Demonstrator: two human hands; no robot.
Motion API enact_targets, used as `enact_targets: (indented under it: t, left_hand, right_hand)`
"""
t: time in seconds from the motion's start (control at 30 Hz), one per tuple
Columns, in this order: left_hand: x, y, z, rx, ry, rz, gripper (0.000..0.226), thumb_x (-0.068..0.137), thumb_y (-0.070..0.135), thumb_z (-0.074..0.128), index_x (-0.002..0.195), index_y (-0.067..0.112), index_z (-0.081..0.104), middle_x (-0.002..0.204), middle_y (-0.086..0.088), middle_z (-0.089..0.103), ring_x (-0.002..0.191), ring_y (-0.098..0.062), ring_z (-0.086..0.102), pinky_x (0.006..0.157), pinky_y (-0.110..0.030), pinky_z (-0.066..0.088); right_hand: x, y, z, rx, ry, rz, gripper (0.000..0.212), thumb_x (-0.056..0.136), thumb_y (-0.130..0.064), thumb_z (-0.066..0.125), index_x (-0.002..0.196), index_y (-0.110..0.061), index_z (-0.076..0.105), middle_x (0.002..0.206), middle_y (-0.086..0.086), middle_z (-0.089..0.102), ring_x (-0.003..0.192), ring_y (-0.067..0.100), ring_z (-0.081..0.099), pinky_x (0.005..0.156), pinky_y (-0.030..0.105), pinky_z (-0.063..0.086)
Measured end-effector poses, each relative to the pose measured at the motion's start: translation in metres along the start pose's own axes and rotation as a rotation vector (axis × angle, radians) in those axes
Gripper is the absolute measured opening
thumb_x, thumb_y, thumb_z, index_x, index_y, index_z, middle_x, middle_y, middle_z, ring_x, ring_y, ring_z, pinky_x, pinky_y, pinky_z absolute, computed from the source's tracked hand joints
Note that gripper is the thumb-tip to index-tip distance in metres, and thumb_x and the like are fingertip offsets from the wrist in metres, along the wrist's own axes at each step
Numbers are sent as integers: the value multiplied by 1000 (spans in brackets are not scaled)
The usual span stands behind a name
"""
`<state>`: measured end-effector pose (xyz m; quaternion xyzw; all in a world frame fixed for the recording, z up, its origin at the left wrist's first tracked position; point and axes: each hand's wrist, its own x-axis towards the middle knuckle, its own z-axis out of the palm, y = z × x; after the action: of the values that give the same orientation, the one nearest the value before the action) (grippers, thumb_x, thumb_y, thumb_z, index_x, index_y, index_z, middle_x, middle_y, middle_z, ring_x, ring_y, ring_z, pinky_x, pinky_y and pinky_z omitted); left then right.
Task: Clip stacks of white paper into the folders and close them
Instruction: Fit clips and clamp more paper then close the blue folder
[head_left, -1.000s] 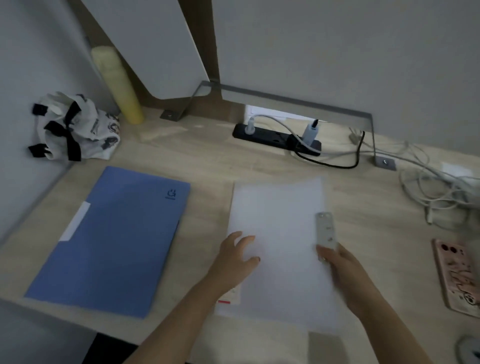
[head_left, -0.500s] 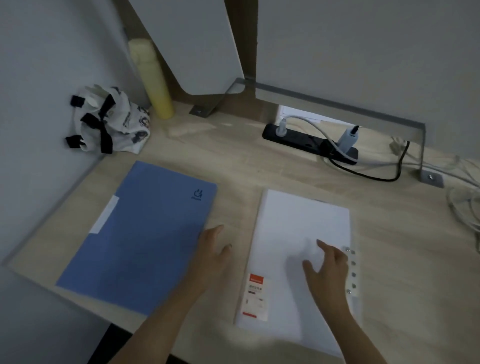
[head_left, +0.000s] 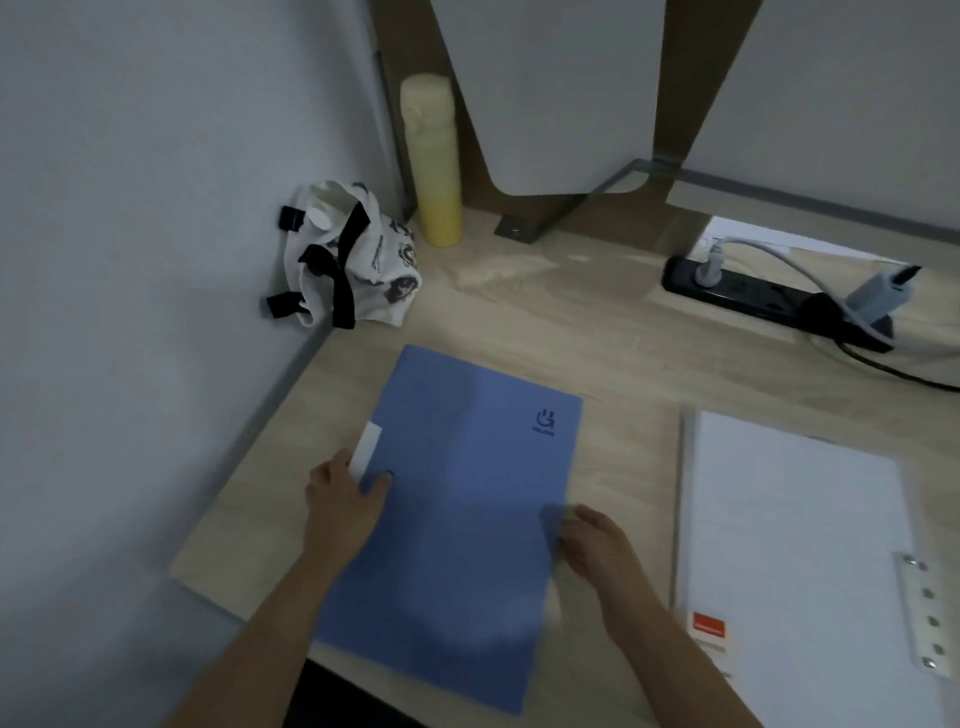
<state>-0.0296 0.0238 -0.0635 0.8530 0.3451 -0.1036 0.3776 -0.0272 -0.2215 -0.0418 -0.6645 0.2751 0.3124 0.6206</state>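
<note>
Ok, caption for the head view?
Left hand and right hand at closed blue folder's edges, white paper stack to its right.

Dim, bluish, soft, wide-angle warp
</note>
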Motion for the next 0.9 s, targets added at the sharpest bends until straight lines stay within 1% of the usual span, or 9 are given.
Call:
enact_targets:
  t: [0.1, 0.2, 0.27, 0.4, 0.47, 0.6, 0.73, 0.8, 0.9]
  left_hand:
    - [17, -9, -6, -55, -131, -81, 68, 82, 48, 61, 134, 10, 38, 135, -12, 43, 117, -33, 47, 96, -45, 44]
    - [19, -5, -17, -218, -310, -126, 49, 86, 46, 58, 118, 9, 54, 112, -5, 62, 97, -20, 61, 75, -27, 48]
    - [6, 1, -22, -375, -419, -104, 33, 88, 40, 57, 113, 18, 59, 104, 5, 66, 92, -11, 63, 70, -19, 47]
    - [-17, 5, -19, -535, -374, -46, 16, 89, 35, 57, 102, 27, 62, 96, 13, 69, 89, -6, 66, 72, -19, 49]
    - [-29, 13, -13, -604, -361, -52, 12, 89, 34, 57, 98, 30, 62, 95, 14, 69, 87, -3, 66, 72, -19, 49]
    - [-57, 43, 3, -677, -340, -18, 25, 88, 38, 57, 110, 27, 62, 104, 11, 70, 94, -8, 67, 80, -22, 51]
    - [-90, 85, 42, -699, -352, 64, 18, 89, 37, 55, 105, 31, 62, 99, 17, 72, 91, 0, 68, 78, -17, 50]
    - [-106, 107, 69, -667, -351, 92, 30, 88, 40, 56, 114, 27, 61, 109, 12, 70, 98, -5, 66, 88, -24, 51]
    - [-126, 130, 117, -595, -355, 100, 42, 85, 46, 58, 118, 20, 59, 114, 5, 67, 104, -12, 63, 98, -38, 48]
  right_hand:
    - [5, -6, 6, 1, 66, 32, 18, 86, -2, 48, 68, 0, 53, 64, 16, 46, 57, 17, 43, 56, 26, 33]
    - [11, -5, 5, 39, 91, 75, 27, 85, -1, 48, 90, 25, 54, 75, 28, 52, 68, 28, 48, 56, 30, 40]
    - [10, -5, 4, 48, 48, 80, 25, 88, -6, 49, 94, 16, 61, 82, 19, 62, 71, 29, 57, 55, 26, 47]
    - [0, -10, -2, 40, 34, 10, 15, 89, -13, 52, 89, 1, 58, 92, 22, 64, 74, 23, 60, 57, 25, 48]
    - [-6, -14, -10, 68, 56, -12, 18, 88, -18, 55, 99, -4, 52, 96, 13, 63, 78, 22, 61, 58, 29, 47]
    - [-19, -29, -47, 57, 123, -120, 28, 87, -23, 56, 113, -12, 51, 104, 8, 63, 87, 23, 63, 66, 34, 49]
    - [-32, -32, -109, 37, 208, -179, 29, 88, -26, 55, 116, -17, 54, 109, 5, 64, 93, 25, 62, 78, 39, 51]
    - [-39, -28, -143, 26, 265, -190, 32, 89, -26, 54, 120, -18, 53, 115, 4, 61, 99, 24, 59, 84, 41, 48]
    - [-47, -17, -195, 29, 335, -176, 33, 90, -25, 52, 122, -17, 51, 115, 6, 58, 96, 24, 57, 78, 38, 43]
